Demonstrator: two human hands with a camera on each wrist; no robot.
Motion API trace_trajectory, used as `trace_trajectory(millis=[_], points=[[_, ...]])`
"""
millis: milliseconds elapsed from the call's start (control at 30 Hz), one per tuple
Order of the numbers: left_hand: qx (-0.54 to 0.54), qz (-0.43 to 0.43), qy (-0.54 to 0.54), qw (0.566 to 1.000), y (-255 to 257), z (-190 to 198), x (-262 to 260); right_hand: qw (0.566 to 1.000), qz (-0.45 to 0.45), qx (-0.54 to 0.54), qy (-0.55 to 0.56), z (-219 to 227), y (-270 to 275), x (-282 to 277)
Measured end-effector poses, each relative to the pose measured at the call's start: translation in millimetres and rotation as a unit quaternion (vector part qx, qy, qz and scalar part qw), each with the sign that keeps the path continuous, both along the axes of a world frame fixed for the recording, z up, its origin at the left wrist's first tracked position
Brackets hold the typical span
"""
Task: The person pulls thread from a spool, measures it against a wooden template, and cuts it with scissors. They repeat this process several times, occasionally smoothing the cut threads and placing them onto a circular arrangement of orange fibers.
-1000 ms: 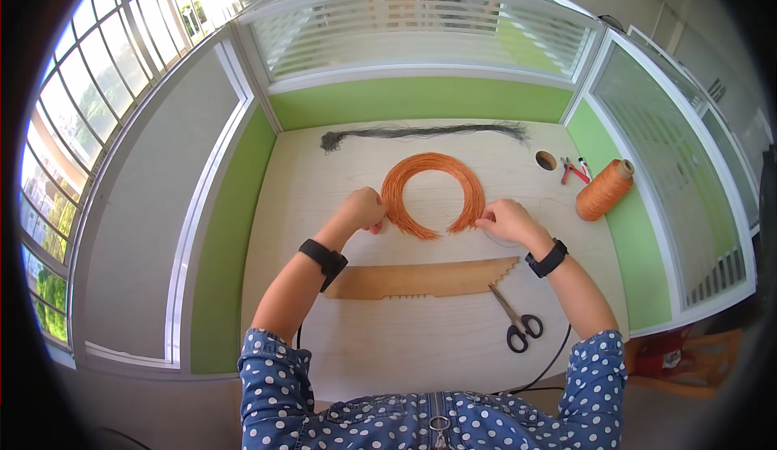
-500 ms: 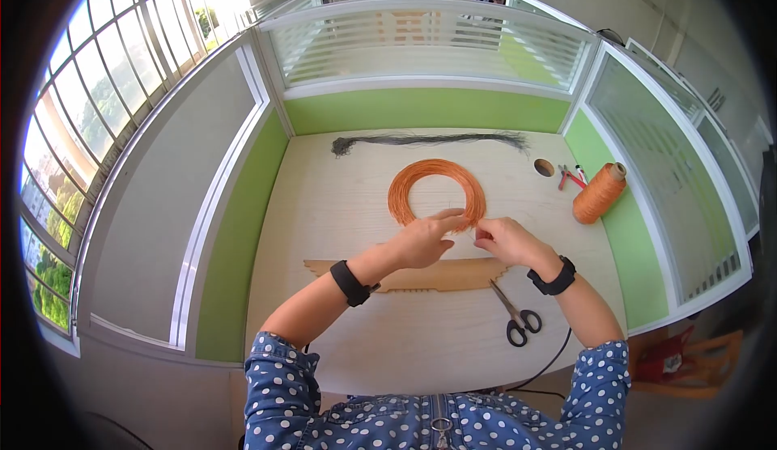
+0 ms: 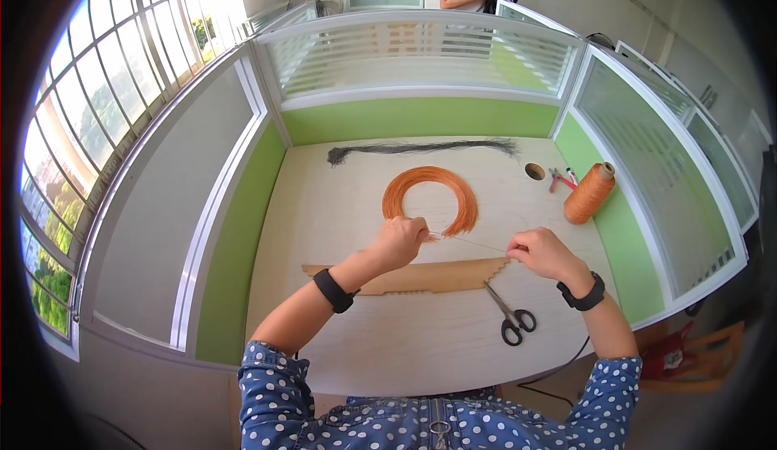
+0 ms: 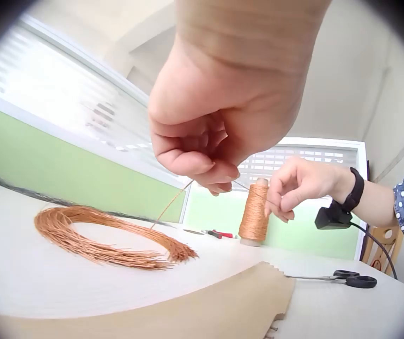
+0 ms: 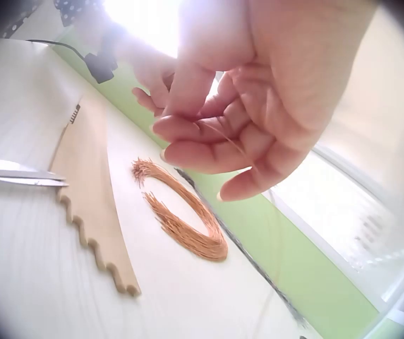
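A single orange thread (image 3: pixel 469 243) runs taut between the two hands above the pale desk (image 3: pixel 348 207). The left hand (image 3: pixel 398 241) pinches one end with curled fingers, just in front of the near edge of the ring-shaped bundle of orange threads (image 3: pixel 429 176); in the left wrist view the strand slants down from these fingertips toward the bundle. The right hand (image 3: pixel 541 252) grips the other end between thumb and curled fingers, held above the notched end of the wooden board (image 3: pixel 421 276). The right wrist view shows the thin strand crossing its fingers (image 5: pixel 209 152).

The thread bundle lies flat on the desk as an open ring, its loose ends pointing toward the person. The board lies crosswise just nearer the person, partly under the left wrist. The scissors (image 3: pixel 508 314) lie closed beside the board's right end, handles toward the person.

No container stands on the desk. At the far right a spool of orange thread (image 3: pixel 588 193) lies tilted against the green partition, with red-handled pliers (image 3: pixel 558 179) beside it and a round cable hole (image 3: pixel 534 171) just left of those. A long strand of black fibres (image 3: pixel 421 149) stretches along the far edge.
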State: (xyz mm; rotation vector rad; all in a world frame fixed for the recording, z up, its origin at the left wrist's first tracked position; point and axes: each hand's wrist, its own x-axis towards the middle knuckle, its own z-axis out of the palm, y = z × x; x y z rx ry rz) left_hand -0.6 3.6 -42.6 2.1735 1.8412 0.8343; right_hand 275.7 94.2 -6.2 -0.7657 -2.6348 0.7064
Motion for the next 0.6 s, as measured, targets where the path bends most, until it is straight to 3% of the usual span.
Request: trace_trajectory(millis=[167,400,467,600], points=[[-0.043,0.043,0.020,0.998,-16,10,-16,0.998,-0.044,0.047,-0.009,2,5,36],[-0.039,0.063,0.009,0.997,-32,13,-37,0.993,-0.111,0.024,0.007,10,6,64],[-0.037,0.065,0.015,0.997,-37,19,-35,0.980,-0.120,0.155,0.018,10,12,71],[-0.031,0.035,0.018,0.999,-49,27,-34,0.973,-0.184,0.143,0.015,8,30,87]])
